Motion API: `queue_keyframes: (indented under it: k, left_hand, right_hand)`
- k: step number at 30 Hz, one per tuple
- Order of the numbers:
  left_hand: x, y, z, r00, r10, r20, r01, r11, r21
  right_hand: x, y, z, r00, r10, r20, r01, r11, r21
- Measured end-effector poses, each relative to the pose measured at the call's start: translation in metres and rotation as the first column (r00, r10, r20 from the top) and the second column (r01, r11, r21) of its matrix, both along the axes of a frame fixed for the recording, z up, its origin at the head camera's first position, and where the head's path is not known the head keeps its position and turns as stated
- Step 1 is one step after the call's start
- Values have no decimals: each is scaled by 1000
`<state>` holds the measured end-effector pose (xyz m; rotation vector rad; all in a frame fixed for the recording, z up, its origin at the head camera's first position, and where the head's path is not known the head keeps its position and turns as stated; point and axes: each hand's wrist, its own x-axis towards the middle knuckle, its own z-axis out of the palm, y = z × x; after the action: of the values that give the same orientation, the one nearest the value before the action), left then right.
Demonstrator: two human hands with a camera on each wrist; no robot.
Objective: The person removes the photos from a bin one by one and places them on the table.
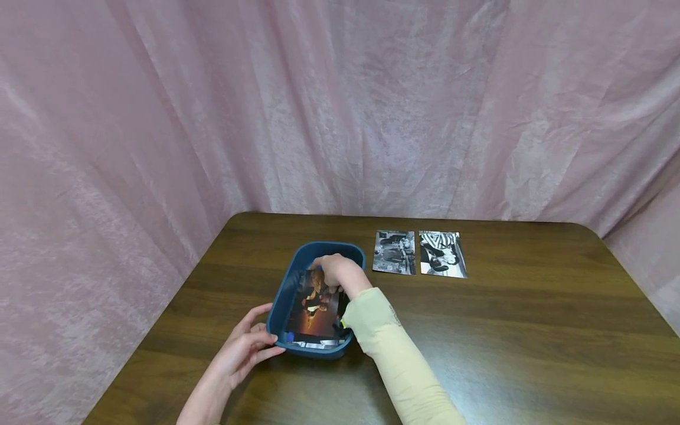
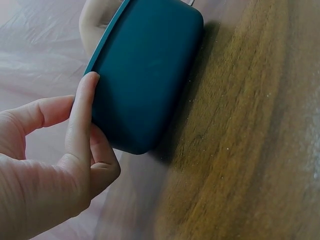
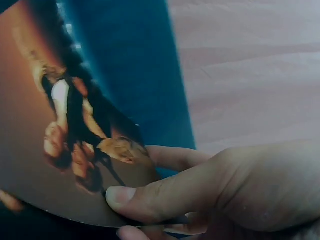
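A dark blue plastic bin (image 1: 313, 352) stands on the wooden table. My left hand (image 1: 245, 347) grips its near left corner; in the left wrist view, fingers (image 2: 82, 107) of that hand bear on the rim and the outer wall. Inside the bin, my right hand (image 1: 340, 274) pinches the edge of a colour photo (image 1: 313, 304) that shows figures against an orange glow. The right wrist view has the thumb on top of this photo (image 3: 30, 165), which bends slightly, and fingers beneath it. Other prints lie under it, mostly covered.
Two black-and-white photos, one of a street-like scene (image 1: 394, 252) and one with a striped pattern (image 1: 443, 254), lie side by side on the table (image 1: 531, 319) right of the bin. Behind the table hangs a pink curtain (image 1: 372, 118).
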<state>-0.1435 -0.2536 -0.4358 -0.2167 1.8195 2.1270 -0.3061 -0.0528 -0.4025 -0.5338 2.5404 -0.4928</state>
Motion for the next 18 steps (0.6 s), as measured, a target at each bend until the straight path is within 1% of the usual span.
queue_keyframes:
  k: [3,5,8,11,18]
  left_hand:
    - [0,1,1,1000,2,0,-2,1000,0]
    - [-1,1,1,1000,1,-2,-1,1000,2]
    - [-1,1,2,1000,2,-5,-2,1000,3]
    - [-2,1,3,1000,5,-3,-5,1000,-1]
    - [-2,-1,1,1000,-4,4,4,1000,-16]
  right_hand:
    - [-4,5,9,999,8,34,-6,999,-46]
    - [-7,11,15,999,19,43,-15,995,-97]
    - [-9,19,24,998,28,55,-17,980,-198]
    - [-11,26,29,998,24,59,-5,954,-301]
    - [-20,42,37,998,-10,68,42,870,-492]
